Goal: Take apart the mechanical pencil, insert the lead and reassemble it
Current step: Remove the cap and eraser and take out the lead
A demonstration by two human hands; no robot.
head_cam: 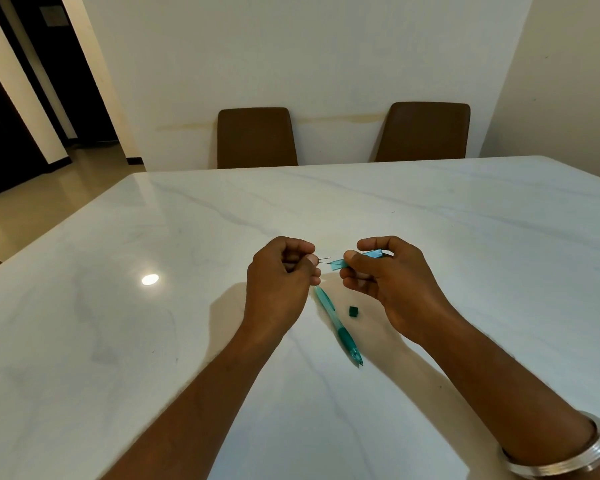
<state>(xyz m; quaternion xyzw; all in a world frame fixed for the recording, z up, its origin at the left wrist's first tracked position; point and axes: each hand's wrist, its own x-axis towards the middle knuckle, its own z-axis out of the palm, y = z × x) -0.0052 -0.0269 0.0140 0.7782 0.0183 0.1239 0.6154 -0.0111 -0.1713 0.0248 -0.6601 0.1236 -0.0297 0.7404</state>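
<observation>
Two thin leads (324, 260) bridge the hands: left hand (281, 271) pinches their ends, right hand (378, 268) grips the teal lead case (355, 259). Pencil (338, 325) and its small cap (352, 311) lie on the counter (118, 306) below. Best drawn straight along the case axis, lightly pinched; sideways bending likely snaps them.

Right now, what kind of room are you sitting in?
Probably a dining room at home. There is a big white marble table, two brown chairs pushed against a plain wall, and a dark doorway to the left.
</observation>
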